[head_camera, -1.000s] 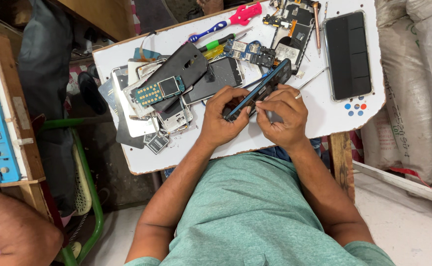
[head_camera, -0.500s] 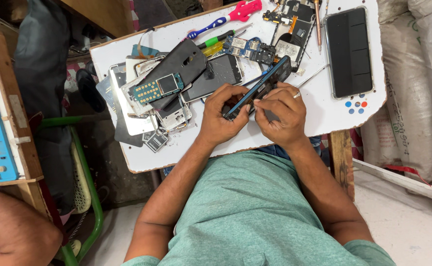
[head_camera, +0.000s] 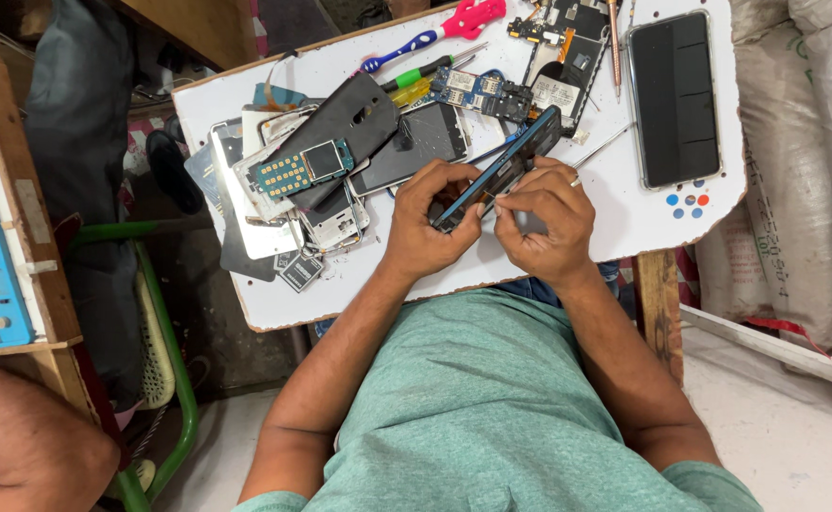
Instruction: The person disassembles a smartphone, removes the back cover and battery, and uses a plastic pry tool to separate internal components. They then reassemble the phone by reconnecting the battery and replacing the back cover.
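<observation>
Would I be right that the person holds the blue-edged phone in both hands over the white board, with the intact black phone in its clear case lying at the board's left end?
Not quite: in the head view the black phone in its clear case lies at the right end of the white board, not the left. Both the left hand and right hand do hold the blue-edged phone.

From my remote seat I count two hands at work, the left hand [head_camera: 432, 223] and the right hand [head_camera: 544, 220], sharing one dark phone [head_camera: 499, 169] held on edge. One intact smartphone [head_camera: 674, 98] lies face up in a clear case. I make out three screwdrivers: one blue-handled screwdriver [head_camera: 399, 50], one green-handled screwdriver [head_camera: 427, 73], and one pink-handled tool [head_camera: 473, 17] (its tip runs out of view). One small keypad board [head_camera: 304, 167] tops the pile of phone parts, whose pieces overlap too much to count. Five coloured dots [head_camera: 686, 206] mark the white table [head_camera: 624, 223].
</observation>
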